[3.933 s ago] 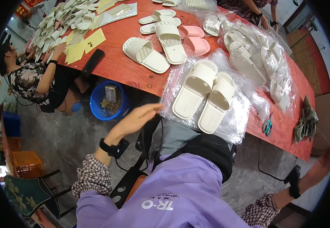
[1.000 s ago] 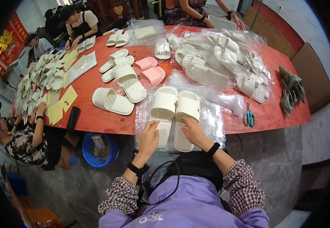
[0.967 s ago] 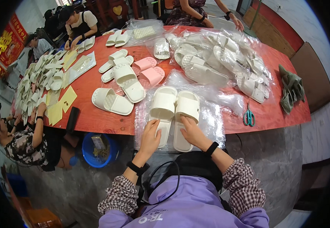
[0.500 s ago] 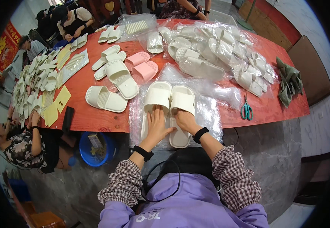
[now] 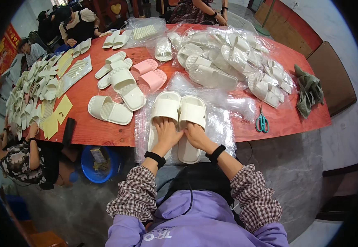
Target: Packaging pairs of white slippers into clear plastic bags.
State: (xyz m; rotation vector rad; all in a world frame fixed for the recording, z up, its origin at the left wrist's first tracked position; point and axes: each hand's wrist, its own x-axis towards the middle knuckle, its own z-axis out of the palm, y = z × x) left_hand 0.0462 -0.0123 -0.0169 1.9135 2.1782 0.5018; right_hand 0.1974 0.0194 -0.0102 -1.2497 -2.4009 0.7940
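Note:
A pair of cream slide slippers stands side by side at the table's front edge, toes pointing away from me. My left hand [image 5: 167, 132] has its fingers tucked beneath the strap of the left slipper [image 5: 165, 108]. Under the strap of the right slipper [image 5: 192, 111] go the fingers of my right hand [image 5: 196, 135]. Both hands hold the slippers, their thumb sides close together; the fingertips are hidden by the straps. Beneath the pair lie flat clear plastic bags [image 5: 222, 142]. A small dark spot shows on the right slipper's strap.
Bagged slippers [image 5: 214, 76] are heaped at the back right, beside teal-handled scissors [image 5: 261, 123] and dark green cloth [image 5: 308, 91]. Loose cream slippers [image 5: 109, 110] and pink slippers [image 5: 152, 79] lie left. A blue bucket [image 5: 98, 179] stands below; co-workers sit around the table.
My hands have come closer together, and the left thumb has drawn in toward the right hand. The slippers sit closer together. The whole view has shifted slightly.

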